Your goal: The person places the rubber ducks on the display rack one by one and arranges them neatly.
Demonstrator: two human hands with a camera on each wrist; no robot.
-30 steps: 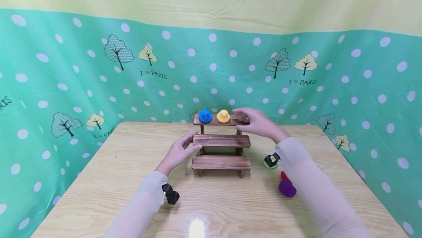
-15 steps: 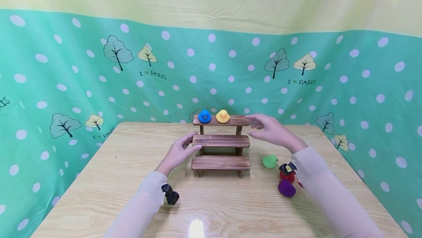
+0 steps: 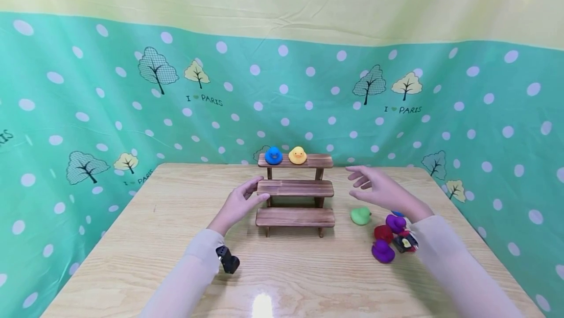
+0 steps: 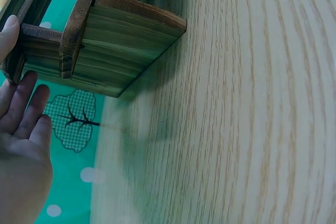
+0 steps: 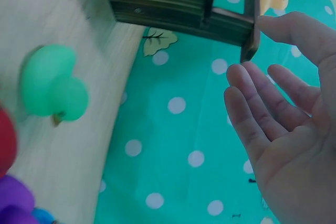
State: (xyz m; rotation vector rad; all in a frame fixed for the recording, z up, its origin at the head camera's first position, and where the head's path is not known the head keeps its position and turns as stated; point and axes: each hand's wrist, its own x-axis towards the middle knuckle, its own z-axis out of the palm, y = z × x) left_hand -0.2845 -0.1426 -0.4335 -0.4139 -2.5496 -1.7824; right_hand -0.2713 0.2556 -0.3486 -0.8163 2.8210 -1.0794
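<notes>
A small three-tier wooden display stand [image 3: 295, 188] stands on the table. My left hand [image 3: 238, 205] holds the left end of its middle shelf, thumb at the front edge and fingers behind, as the left wrist view also shows. On the top shelf sit a blue rubber duck [image 3: 273, 156] and a yellow rubber duck [image 3: 297, 155], side by side. My right hand [image 3: 382, 188] is in the air to the right of the stand, fingers parted and holding nothing. Below it on the table lies a green rubber duck [image 3: 361, 215].
Right of the green duck is a cluster: a red duck [image 3: 383, 233], a purple duck [image 3: 383, 251], another purple duck [image 3: 396, 223] and a bit of blue [image 3: 398, 213], partly behind my right wrist camera. A polka-dot curtain [image 3: 282, 87] hangs behind the wooden table [image 3: 185, 220].
My right hand has drawn back from beside the yellow duck at the top shelf, moving right and toward me, uncovering the green duck and part of the cluster. My left hand stays put.
</notes>
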